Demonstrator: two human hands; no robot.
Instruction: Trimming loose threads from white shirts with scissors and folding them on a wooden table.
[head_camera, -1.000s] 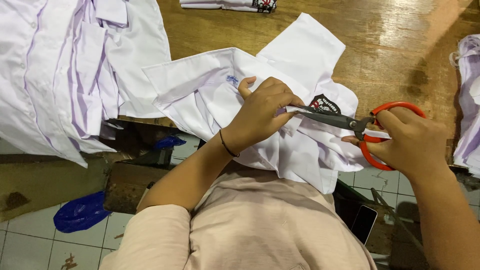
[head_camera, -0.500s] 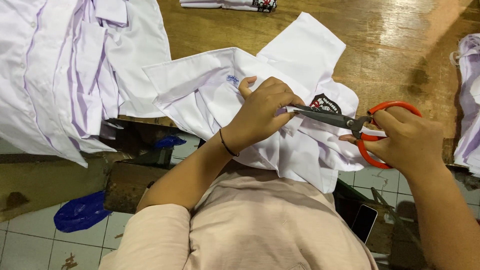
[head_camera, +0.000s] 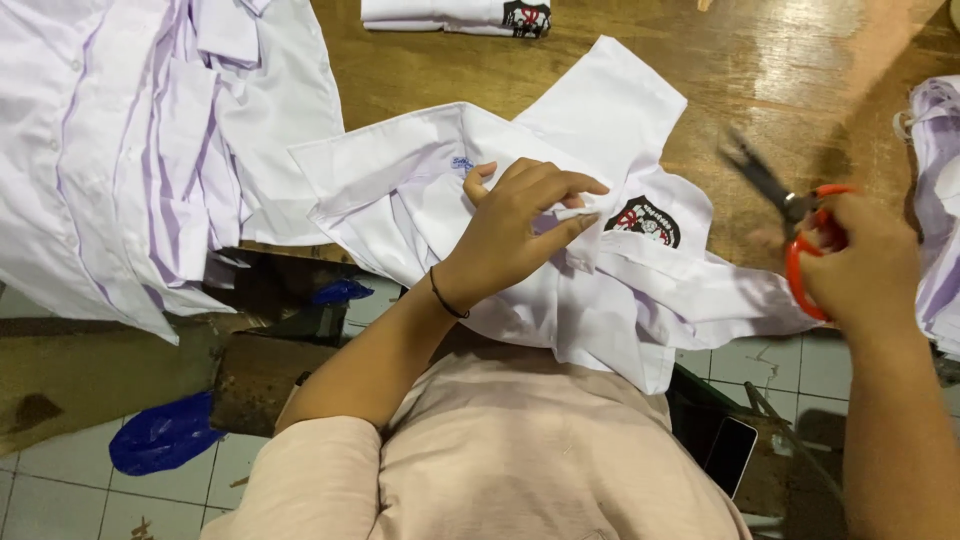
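Note:
A white shirt with a dark badge on its pocket lies over the front edge of the wooden table. My left hand pinches a fold of the shirt near the pocket. Off to the right, my right hand grips orange-handled scissors. Their dark blades point up and left, clear of the cloth and blurred.
A heap of white shirts covers the table's left end. A folded shirt lies at the far edge and more white cloth at the right. Below are a tiled floor, a blue bag and a phone.
My right hand has pulled the scissors away from the shirt to the right and swung the blades upward. My left hand still holds the fold.

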